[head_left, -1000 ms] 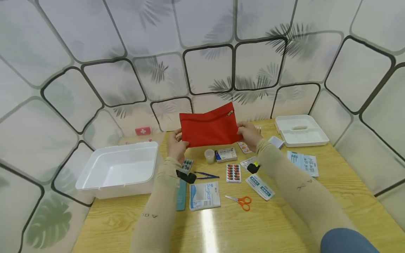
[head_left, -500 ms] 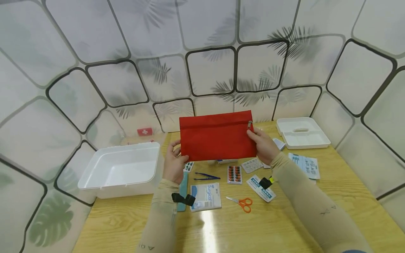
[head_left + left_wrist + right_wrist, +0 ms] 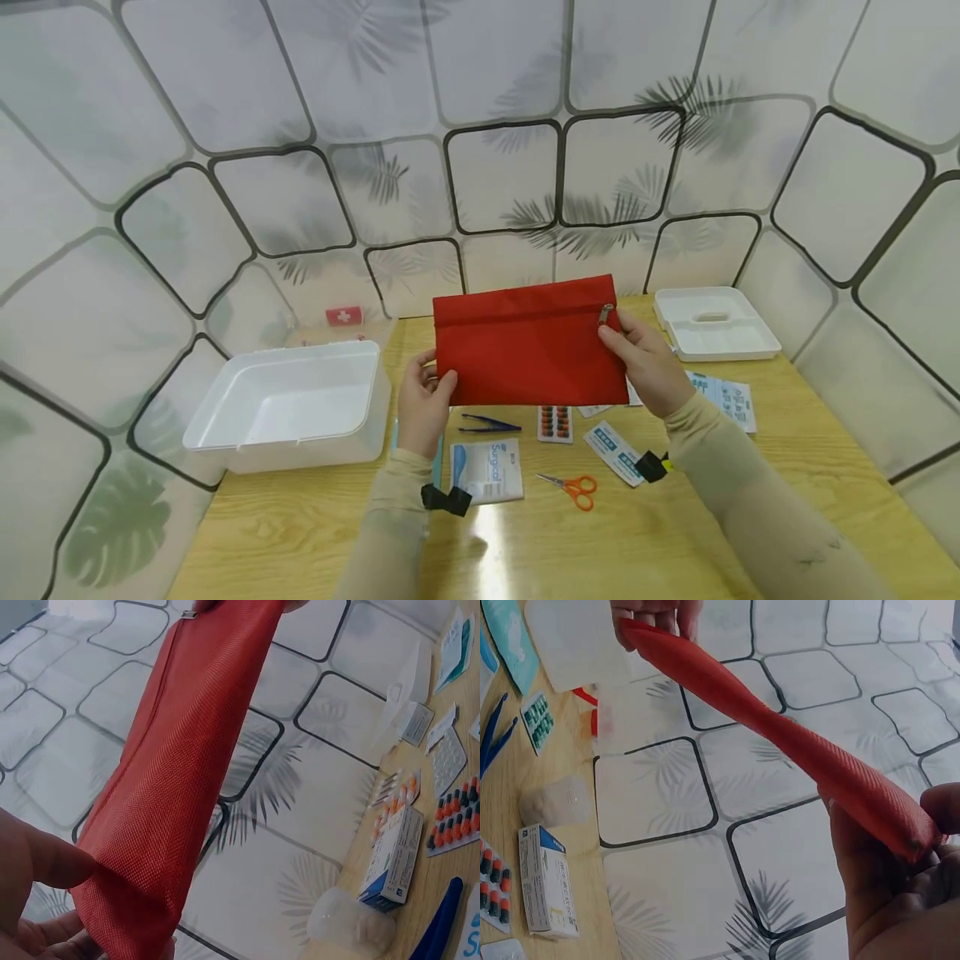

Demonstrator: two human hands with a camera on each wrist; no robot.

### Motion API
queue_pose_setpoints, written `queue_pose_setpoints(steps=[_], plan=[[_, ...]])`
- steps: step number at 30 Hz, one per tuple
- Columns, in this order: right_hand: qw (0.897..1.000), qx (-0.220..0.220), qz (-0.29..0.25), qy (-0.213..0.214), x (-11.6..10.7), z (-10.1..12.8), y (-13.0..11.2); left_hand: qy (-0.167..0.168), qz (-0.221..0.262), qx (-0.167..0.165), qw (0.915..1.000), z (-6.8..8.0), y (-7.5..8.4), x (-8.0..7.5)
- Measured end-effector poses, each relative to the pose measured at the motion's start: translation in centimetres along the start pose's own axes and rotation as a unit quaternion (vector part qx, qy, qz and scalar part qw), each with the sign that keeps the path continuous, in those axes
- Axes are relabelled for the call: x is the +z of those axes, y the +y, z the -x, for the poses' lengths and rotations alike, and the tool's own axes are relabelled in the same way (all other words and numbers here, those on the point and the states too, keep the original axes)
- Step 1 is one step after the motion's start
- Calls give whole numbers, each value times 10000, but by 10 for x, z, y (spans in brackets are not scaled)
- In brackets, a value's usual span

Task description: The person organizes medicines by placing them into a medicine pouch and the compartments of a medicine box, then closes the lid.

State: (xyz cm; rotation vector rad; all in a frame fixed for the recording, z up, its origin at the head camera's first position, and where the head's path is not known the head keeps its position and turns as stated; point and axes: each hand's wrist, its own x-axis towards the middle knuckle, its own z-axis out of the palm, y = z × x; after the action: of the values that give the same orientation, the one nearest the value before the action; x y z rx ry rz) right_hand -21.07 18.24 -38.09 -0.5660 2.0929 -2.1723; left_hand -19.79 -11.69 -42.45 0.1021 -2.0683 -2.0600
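Observation:
A red zippered pouch [image 3: 528, 350] is held up over the table between both hands, its flat side toward the head camera. My left hand [image 3: 424, 402] pinches its left edge, thumb in front and fingers behind. At the right edge my right hand [image 3: 651, 360] grips the fabric just below the metal zipper pull [image 3: 606, 313]. In the left wrist view the pouch [image 3: 180, 772] stretches away from the thumb, slightly puffed. From the right wrist it shows edge-on, as a thin red fold [image 3: 780, 731] running between the hands.
A deep white box [image 3: 300, 408] stands at the left, and a white tray [image 3: 720, 325] at the back right. Below the pouch lie blue tweezers [image 3: 489, 423], capsules in a blister pack [image 3: 555, 423], a surgical packet [image 3: 487, 472], and orange-handled scissors [image 3: 576, 488]. A small medicine box [image 3: 547, 881] stands behind.
The pouch has come lower and nearer, and moved slightly right. Its sagging top edge has straightened. My right hand has shifted its grip up the edge toward the zipper pull.

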Motion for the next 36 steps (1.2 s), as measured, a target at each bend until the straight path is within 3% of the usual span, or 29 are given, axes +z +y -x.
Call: queue_pose_setpoints(steps=[8, 10, 12, 14, 17, 20, 23, 26, 29, 32, 34, 36], plan=[[9989, 59, 436, 155, 10, 15, -3, 231, -70, 33, 9997, 9, -1, 0], [9978, -53, 613, 235, 14, 18, -4, 311, -299, 182, 9989, 11, -2, -2], [9962, -291, 789, 233, 18, 22, -6, 469, -782, 582, 9941, 13, 0, -3], [9939, -556, 946, 145, 22, 25, -7, 637, -1407, 1267, 9798, 19, 7, -2], [9880, -1010, 1163, -74, 32, 29, -11, 730, -1983, 2477, 9455, 31, 24, 4], [9781, -1489, 1431, -257, 43, 33, -13, 186, -1853, 3308, 9251, 46, 42, 15], [9626, -1944, 1867, -292, 56, 37, -14, -555, -1490, 3588, 9198, 61, 54, 28], [9417, -2326, 2413, -303, 68, 41, -11, -850, -1430, 3814, 9093, 71, 58, 37], [9155, -2688, 2976, -334, 77, 44, -6, -646, -1756, 4209, 8876, 75, 61, 42], [8955, -2943, 3322, -330, 82, 46, -3, -371, -2130, 4539, 8644, 78, 64, 44], [8894, -3033, 3408, -292, 84, 47, -3, -271, -2238, 4644, 8565, 79, 66, 44], [8861, -3105, 3430, -263, 85, 47, -4, -219, -2284, 4661, 8545, 81, 67, 45]])
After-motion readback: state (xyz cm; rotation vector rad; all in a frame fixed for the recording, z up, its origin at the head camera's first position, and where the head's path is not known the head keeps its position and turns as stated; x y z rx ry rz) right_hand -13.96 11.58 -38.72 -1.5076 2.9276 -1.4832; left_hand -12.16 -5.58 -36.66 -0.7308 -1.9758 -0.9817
